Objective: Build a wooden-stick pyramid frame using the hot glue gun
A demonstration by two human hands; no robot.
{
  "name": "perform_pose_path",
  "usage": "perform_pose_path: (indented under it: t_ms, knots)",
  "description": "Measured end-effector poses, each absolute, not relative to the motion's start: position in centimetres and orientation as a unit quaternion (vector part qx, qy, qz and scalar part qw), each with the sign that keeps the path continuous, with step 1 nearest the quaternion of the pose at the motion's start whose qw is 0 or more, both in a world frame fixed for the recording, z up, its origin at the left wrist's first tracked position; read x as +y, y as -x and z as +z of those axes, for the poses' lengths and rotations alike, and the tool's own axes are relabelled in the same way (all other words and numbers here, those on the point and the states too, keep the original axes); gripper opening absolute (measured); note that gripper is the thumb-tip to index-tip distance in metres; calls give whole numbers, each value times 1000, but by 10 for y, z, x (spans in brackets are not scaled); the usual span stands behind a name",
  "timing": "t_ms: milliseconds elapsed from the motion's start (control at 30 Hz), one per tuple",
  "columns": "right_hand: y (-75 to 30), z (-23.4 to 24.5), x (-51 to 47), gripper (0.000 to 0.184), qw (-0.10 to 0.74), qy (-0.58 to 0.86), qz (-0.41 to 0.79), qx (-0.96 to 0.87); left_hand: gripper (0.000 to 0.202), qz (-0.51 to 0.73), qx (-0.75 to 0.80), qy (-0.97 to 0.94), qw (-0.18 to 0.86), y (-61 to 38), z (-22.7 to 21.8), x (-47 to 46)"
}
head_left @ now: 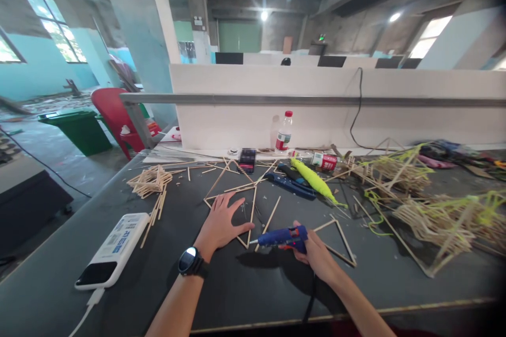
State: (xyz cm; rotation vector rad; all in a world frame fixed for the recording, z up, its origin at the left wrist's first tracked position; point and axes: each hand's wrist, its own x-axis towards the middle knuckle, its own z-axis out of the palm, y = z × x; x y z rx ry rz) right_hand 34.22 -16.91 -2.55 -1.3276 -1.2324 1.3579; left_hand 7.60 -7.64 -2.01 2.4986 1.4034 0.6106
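My left hand (221, 224), with a black watch on the wrist, lies flat with fingers spread on a triangle of thin wooden sticks (231, 200) on the dark table. My right hand (312, 253) grips a blue hot glue gun (282, 237), its nozzle pointing left toward the lower corner of the stick frame near my left fingertips. A second stick triangle (340, 242) lies just right of the gun.
A white power bank (113, 250) with a phone lies at the left. A loose stick pile (150, 179), a yellow-green cord spool (316, 181), blue pliers (288, 184), two bottles (283, 134) and large stick structures (435, 210) fill the back and right.
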Motion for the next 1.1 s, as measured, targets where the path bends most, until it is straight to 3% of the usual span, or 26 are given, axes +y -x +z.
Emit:
perform_pose_path:
  t_ms: [200,433,633,833,1033,1100]
  knots:
    - [-339,-43,-169,68,514,596,522,-330,77,203,483,-844,115,-76,-19,-76]
    - [-342,-26,-167,67,419,550,534,-487,72,208,484,-843,110,-77,-21,-75]
    - [-340,-38,-167,62,500,607,507,-355,70,217,483,-840,115,-77,-22,-76]
    - [-341,-32,-169,60,400,577,528,-478,71,216,483,-840,117,-77,-22,-76]
    - [-335,-47,-165,55,516,620,485,-338,72,218,483,-838,127,-76,-21,-76]
    - [-335,-46,-166,58,511,615,488,-351,73,218,483,-838,127,-76,-21,-77]
